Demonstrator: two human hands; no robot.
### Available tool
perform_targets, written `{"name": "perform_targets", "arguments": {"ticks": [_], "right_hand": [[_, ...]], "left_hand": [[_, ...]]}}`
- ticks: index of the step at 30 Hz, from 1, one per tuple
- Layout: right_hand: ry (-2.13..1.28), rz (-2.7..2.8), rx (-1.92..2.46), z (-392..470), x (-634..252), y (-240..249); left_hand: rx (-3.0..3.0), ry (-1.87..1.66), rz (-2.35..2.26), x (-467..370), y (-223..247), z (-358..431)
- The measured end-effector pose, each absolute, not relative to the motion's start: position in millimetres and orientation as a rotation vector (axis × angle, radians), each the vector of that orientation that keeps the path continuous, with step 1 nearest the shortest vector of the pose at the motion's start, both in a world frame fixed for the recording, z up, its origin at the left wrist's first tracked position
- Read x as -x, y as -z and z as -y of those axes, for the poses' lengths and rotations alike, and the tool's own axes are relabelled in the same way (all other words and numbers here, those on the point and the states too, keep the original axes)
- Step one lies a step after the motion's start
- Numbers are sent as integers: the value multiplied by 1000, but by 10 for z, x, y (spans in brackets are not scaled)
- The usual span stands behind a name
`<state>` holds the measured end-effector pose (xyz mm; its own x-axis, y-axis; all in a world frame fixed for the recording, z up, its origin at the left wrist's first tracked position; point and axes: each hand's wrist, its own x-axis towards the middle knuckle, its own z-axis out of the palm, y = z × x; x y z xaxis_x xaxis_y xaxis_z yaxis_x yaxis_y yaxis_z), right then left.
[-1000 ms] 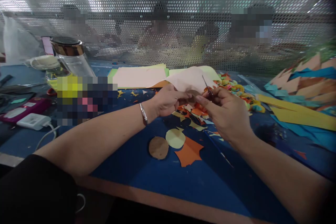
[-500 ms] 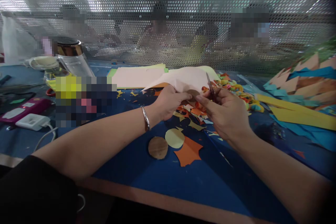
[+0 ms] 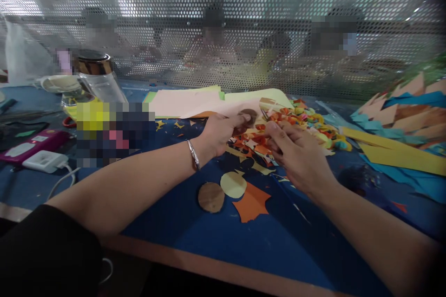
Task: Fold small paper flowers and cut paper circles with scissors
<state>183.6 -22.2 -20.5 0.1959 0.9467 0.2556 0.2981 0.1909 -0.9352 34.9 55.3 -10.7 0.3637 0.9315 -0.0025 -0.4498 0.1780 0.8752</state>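
My left hand [image 3: 223, 132], with a silver bangle on its wrist, pinches a brown disc [image 3: 249, 117] with a pale sheet [image 3: 230, 107] behind it. Closed around a small metal tool [image 3: 264, 112], probably scissors, my right hand [image 3: 291, 148] is just right of the disc. Below the hands lie a brown round piece [image 3: 211, 197], a pale yellow circle [image 3: 233, 184] and an orange star-like piece [image 3: 251, 202]. A pile of orange and yellow paper scraps [image 3: 310, 123] sits behind and between the hands.
Stacked paper [image 3: 188, 102] lies at the back. On the left are a jar [image 3: 102, 79], a white charger [image 3: 47, 161] and a magenta device [image 3: 35, 146]. Yellow strips [image 3: 400, 148] and layered paper points [image 3: 400, 111] are at right. A perforated metal screen [image 3: 223, 65] stands behind.
The disc has turned and risen slightly in my left hand. My right hand has moved a little down and away from it, and the tool now tilts differently.
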Motion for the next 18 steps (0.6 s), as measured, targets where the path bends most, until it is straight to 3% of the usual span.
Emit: {"name": "perform_targets", "arguments": {"ticks": [18], "right_hand": [[-1103, 1030, 1202, 276, -1770, 142]], "left_hand": [[-719, -1116, -515, -361, -3, -409]]}}
